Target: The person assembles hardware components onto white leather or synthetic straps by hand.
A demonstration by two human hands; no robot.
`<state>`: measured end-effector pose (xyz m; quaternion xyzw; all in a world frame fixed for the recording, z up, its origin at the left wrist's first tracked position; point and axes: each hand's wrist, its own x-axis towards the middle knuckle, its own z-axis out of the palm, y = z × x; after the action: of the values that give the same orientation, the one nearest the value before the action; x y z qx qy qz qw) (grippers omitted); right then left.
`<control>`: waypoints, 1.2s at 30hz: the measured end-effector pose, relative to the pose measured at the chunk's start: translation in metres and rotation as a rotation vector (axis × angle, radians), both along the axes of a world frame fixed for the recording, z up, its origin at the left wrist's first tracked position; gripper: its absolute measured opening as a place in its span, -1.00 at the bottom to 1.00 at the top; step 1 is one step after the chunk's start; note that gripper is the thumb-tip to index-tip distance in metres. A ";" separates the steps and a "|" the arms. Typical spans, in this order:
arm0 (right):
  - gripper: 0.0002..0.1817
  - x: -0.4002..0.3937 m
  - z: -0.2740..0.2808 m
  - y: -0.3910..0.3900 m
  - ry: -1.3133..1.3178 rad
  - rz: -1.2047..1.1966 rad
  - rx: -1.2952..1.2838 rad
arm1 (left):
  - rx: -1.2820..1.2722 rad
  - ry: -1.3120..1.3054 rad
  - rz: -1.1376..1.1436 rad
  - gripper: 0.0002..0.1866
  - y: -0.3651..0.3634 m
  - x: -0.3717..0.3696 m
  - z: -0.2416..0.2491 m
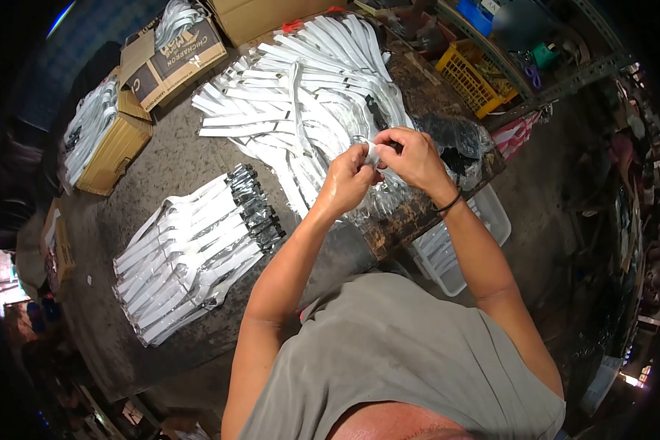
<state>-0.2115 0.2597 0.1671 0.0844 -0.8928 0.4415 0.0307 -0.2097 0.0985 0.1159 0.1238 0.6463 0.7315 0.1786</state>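
Note:
My left hand [347, 178] and my right hand [416, 163] meet at the table's near right corner. Between their pinched fingertips is a white strap [372, 154], with part of it hidden by the fingers. Just beyond them spreads a large pile of white straps [264, 125], some with small dark metal bits. Clear plastic wrapping [392, 196] lies under and beside my hands. Left of my left forearm, a stack of wrapped white straps [191, 257] lies in neat rows, its black ends [255, 202] towards the pile.
Cardboard boxes holding more straps stand at the far left: one open box [172, 62] and another box [117, 158]. A yellow basket [477, 79] sits on the shelf at the upper right. Below the table's right edge is a translucent tub [453, 282]. The dark table [191, 150] looks worn.

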 end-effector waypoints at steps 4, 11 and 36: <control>-0.80 0.000 0.000 0.000 0.063 -0.020 0.047 | 0.020 -0.022 -0.003 -0.66 0.001 0.001 0.003; -0.80 0.002 -0.009 0.017 0.161 -0.235 0.019 | 0.122 -0.092 -0.001 -0.55 0.000 0.002 0.005; -0.89 0.034 0.078 0.041 0.556 0.201 0.584 | 0.084 0.003 -0.024 -0.47 0.006 0.008 0.013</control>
<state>-0.1770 0.3007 0.2449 0.2924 -0.9255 0.1309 0.2020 -0.2015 0.1046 0.1286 0.1400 0.6136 0.7557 0.1812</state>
